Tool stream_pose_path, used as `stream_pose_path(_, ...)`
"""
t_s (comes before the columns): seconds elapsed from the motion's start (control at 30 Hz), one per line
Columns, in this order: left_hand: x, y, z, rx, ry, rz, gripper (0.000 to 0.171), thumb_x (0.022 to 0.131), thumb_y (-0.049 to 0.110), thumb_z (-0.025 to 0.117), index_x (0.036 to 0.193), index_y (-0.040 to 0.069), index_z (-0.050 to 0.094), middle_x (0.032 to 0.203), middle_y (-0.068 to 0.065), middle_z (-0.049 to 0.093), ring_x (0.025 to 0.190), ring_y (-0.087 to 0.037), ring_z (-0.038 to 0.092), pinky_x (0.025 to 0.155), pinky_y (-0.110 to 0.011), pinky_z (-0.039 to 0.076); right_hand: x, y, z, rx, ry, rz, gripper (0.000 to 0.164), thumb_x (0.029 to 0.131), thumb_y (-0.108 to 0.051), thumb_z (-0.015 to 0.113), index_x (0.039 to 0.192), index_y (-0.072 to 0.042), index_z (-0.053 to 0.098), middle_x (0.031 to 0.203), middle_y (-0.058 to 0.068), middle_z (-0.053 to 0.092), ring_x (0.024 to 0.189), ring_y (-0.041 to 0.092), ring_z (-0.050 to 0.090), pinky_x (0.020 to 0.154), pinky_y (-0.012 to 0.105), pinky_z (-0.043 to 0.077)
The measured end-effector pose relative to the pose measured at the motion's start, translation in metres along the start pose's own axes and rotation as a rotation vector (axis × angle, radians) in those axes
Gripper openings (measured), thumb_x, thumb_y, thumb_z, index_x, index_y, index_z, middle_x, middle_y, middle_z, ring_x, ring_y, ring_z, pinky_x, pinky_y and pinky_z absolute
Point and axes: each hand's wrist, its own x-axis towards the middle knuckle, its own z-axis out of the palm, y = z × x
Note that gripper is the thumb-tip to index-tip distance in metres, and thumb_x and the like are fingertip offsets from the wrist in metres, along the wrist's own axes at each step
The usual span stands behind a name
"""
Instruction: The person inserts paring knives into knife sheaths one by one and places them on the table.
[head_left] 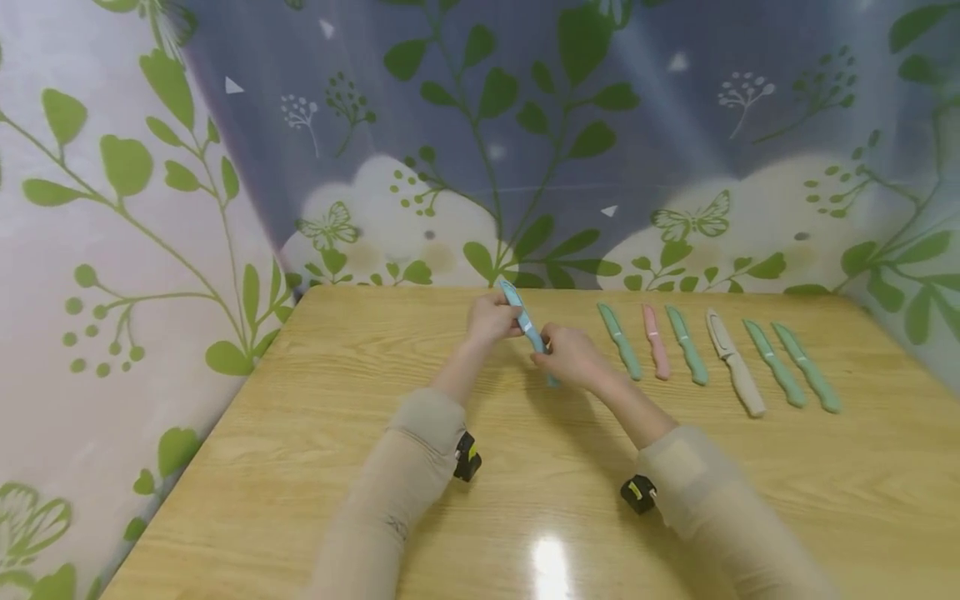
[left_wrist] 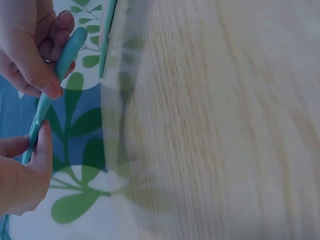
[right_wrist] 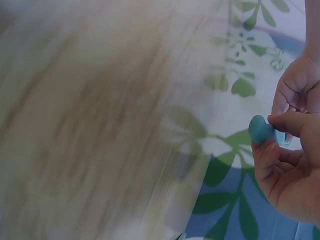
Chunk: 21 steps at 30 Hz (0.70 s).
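Note:
A light blue knife (head_left: 529,332) is held up over the far part of the table, slanting from upper left to lower right. My left hand (head_left: 491,319) pinches it at the blade end, thumb and fingers on either side. On the handle, the thumb and fingers of my right hand (head_left: 573,357) grip. From the left wrist, the handle (left_wrist: 71,52) shows within the right hand (left_wrist: 25,45), and the left hand (left_wrist: 22,182) pinches lower down. The rounded handle butt (right_wrist: 259,130) pokes out between the right hand's (right_wrist: 292,175) thumb and fingers.
Right of my hands lies a row of knives on the wooden table (head_left: 300,433): a green knife (head_left: 619,342), a pink knife (head_left: 656,342), another green knife (head_left: 687,344), a larger cream knife (head_left: 735,362) and two more green ones. Leaf-patterned cloth (head_left: 420,208) hangs behind.

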Motion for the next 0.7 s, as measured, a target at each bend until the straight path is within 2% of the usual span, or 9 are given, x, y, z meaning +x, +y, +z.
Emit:
stream_pose_path(0.13, 0.003, -0.004, 0.010, 0.015, 0.035, 0.019, 0.031, 0.089, -0.002, 0.056, 0.117, -0.015, 0.052, 0.096, -0.026, 0.063, 0.087, -0.032, 0.065, 0.069, -0.023, 0.056, 0.002, 0.008, -0.002, -0.010, -0.001, 0.023, 0.022, 0.090, -0.014, 0.058, 0.097, 0.007, 0.054, 0.074, 0.011, 0.061, 0.053, 0.015, 0.055, 0.047, 0.021, 0.044)
stream_pose_path(0.23, 0.003, -0.008, 0.013, 0.001, 0.023, 0.005, 0.032, 0.088, -0.005, 0.055, 0.118, -0.014, 0.050, 0.099, -0.028, 0.061, 0.086, -0.033, 0.065, 0.070, -0.025, 0.056, 0.004, 0.015, -0.003, -0.006, 0.006, 0.052, 0.017, 0.089, -0.009, 0.056, 0.091, 0.007, 0.054, 0.068, 0.009, 0.057, 0.049, 0.014, 0.052, 0.044, 0.018, 0.042)
stream_pose_path(0.3, 0.002, -0.010, 0.012, -0.003, 0.001, -0.002, 0.030, 0.088, -0.006, 0.054, 0.117, -0.014, 0.050, 0.096, -0.026, 0.062, 0.078, -0.031, 0.065, 0.070, -0.027, 0.057, 0.008, 0.021, -0.005, -0.005, 0.009, 0.089, 0.013, 0.088, -0.006, 0.054, 0.081, 0.005, 0.053, 0.061, 0.007, 0.054, 0.045, 0.012, 0.049, 0.040, 0.017, 0.040)
stream_pose_path(0.4, 0.000, -0.013, 0.006, 0.061, -0.037, 0.008, 0.021, 0.089, -0.005, 0.052, 0.109, -0.012, 0.054, 0.084, -0.017, 0.062, 0.066, -0.021, 0.062, 0.066, -0.026, 0.057, 0.014, 0.029, -0.010, -0.031, -0.007, 0.155, 0.016, 0.086, -0.004, 0.051, 0.070, -0.001, 0.050, 0.055, 0.005, 0.051, 0.040, 0.010, 0.046, 0.038, 0.016, 0.038)
stream_pose_path(0.47, 0.000, -0.015, -0.001, 0.139, -0.060, 0.034, 0.017, 0.089, -0.003, 0.051, 0.103, -0.010, 0.056, 0.076, -0.010, 0.058, 0.061, -0.013, 0.057, 0.063, -0.025, 0.056, 0.019, 0.033, -0.012, -0.070, -0.023, 0.200, 0.018, 0.085, -0.003, 0.050, 0.067, -0.003, 0.049, 0.052, 0.004, 0.051, 0.039, 0.010, 0.047, 0.036, 0.016, 0.039)
stream_pose_path(0.6, 0.000, -0.017, -0.016, 0.264, -0.084, 0.067, 0.014, 0.089, 0.000, 0.052, 0.098, -0.008, 0.059, 0.074, -0.008, 0.058, 0.060, -0.012, 0.057, 0.060, -0.025, 0.056, 0.023, 0.036, -0.012, -0.146, -0.059, 0.253, 0.009, 0.083, 0.001, 0.048, 0.076, 0.004, 0.054, 0.054, 0.006, 0.053, 0.039, 0.012, 0.049, 0.036, 0.017, 0.042)
stream_pose_path(0.7, -0.001, -0.016, -0.026, 0.315, -0.095, 0.069, 0.015, 0.090, 0.003, 0.053, 0.098, -0.008, 0.060, 0.076, -0.009, 0.060, 0.061, -0.013, 0.058, 0.062, -0.026, 0.056, 0.023, 0.037, -0.012, -0.163, -0.074, 0.292, 0.013, 0.085, 0.003, 0.047, 0.090, 0.011, 0.056, 0.057, 0.007, 0.054, 0.039, 0.010, 0.047, 0.037, 0.017, 0.043)
